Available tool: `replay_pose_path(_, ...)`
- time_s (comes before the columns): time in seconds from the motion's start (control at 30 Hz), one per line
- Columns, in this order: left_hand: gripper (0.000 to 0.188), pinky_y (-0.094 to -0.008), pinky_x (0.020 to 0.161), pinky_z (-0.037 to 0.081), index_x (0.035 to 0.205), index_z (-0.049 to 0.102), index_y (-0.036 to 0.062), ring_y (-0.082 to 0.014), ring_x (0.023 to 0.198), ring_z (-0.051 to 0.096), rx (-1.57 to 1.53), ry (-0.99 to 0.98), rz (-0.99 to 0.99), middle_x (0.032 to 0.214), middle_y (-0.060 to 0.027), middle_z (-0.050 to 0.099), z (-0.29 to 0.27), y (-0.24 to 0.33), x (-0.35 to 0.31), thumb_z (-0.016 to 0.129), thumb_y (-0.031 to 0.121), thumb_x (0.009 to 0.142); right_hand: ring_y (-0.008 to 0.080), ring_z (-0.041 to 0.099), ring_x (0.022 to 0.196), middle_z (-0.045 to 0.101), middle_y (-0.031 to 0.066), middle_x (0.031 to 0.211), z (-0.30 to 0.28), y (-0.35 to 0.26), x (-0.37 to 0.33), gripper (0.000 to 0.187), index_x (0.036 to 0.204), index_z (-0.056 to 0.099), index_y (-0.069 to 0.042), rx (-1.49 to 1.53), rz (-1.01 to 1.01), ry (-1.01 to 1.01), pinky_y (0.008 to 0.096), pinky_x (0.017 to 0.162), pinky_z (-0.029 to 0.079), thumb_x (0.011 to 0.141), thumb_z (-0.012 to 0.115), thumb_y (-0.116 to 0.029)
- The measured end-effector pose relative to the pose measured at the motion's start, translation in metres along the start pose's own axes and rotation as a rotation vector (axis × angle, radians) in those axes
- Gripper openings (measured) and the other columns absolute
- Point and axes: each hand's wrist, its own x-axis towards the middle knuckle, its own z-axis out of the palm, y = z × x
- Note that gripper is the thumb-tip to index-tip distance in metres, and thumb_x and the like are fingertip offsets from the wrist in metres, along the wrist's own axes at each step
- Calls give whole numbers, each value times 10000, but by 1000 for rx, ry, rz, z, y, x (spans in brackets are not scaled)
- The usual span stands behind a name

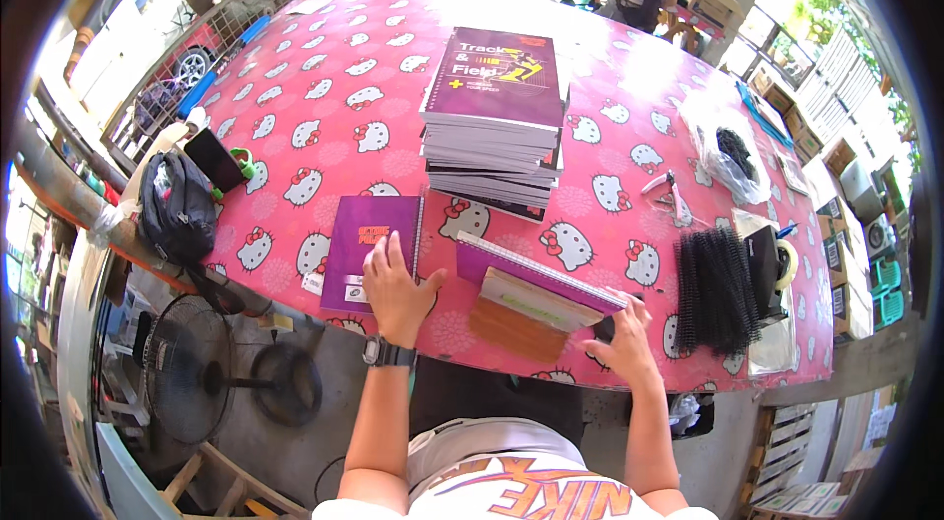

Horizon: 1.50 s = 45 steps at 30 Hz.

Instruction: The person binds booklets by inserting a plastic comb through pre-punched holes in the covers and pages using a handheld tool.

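Left hand (395, 298): open, fingers spread on a purple notebook (370, 225) lying flat. Right hand (629, 343): half-curled at the right end of a second purple notebook (553, 278), tilted up against a wooden block (519, 327); cannot tell if it grips. Beyond: tall notebook stack (492, 148). Right side: bundled black binding coils (716, 289), pliers (673, 196). Judged: coil binding mid-batch, two books at hand, plenty of coils unused. Whether the stack is bound or waiting: cannot tell.

Gap between notebooks (352, 253), tall book stack (495, 78) blocking beyond
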Motion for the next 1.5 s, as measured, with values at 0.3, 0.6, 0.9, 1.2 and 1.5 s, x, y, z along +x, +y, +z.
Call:
replay_pose_path(0.3, 570, -362, 771, 523, 1229, 520, -3, -284, 892, 617, 275, -227, 0, 1035, -139, 631, -21, -14, 27, 695, 124, 701, 312, 435, 1168, 532, 124, 1214, 1, 41, -14, 559, 1075, 573, -37, -86, -57, 46, 457, 967, 277, 612, 786, -266)
replay_pose_path(0.6, 445, -420, 684, 523, 1190, 584, 52, -329, 742, 642, 272, -262, -109, 831, -231, 637, -35, -10, 33, 576, 83, 746, 214, 465, 1213, 541, 123, 1263, -14, -13, 3, 723, 1328, 414, -43, 873, -62, 243, 366, 1003, 342, 727, 774, -222)
replay_pose_path(0.9, 443, -345, 902, 452, 1221, 541, -13, -261, 1025, 607, -256, 136, -184, 1137, -197, 608, -127, -100, 44, 420, -93, 802, 110, 545, 974, 614, 50, 1026, 10, -5, 8, 446, 1183, 538, 4, 983, 15, 122, 257, 888, 428, 767, 698, 29)
replay_pose_path(1.2, 491, -417, 833, 473, 1151, 589, 21, -351, 946, 600, 46, 18, -373, 1049, -206, 607, -47, -172, 31, 714, 284, 756, 164, 545, 1084, 583, 107, 1157, 37, -14, 9, 668, 1298, 423, -18, 1093, 62, 214, 313, 924, 434, 732, 769, -98)
replay_pose_path(1.5, 511, -434, 812, 455, 1149, 563, 16, -363, 943, 579, 241, 151, -317, 1009, -188, 592, -45, -143, 21, 643, 402, 823, 288, 586, 1050, 589, 174, 1128, 54, -7, 5, 811, 1310, 400, -43, 691, 51, 205, 363, 896, 460, 666, 829, -284)
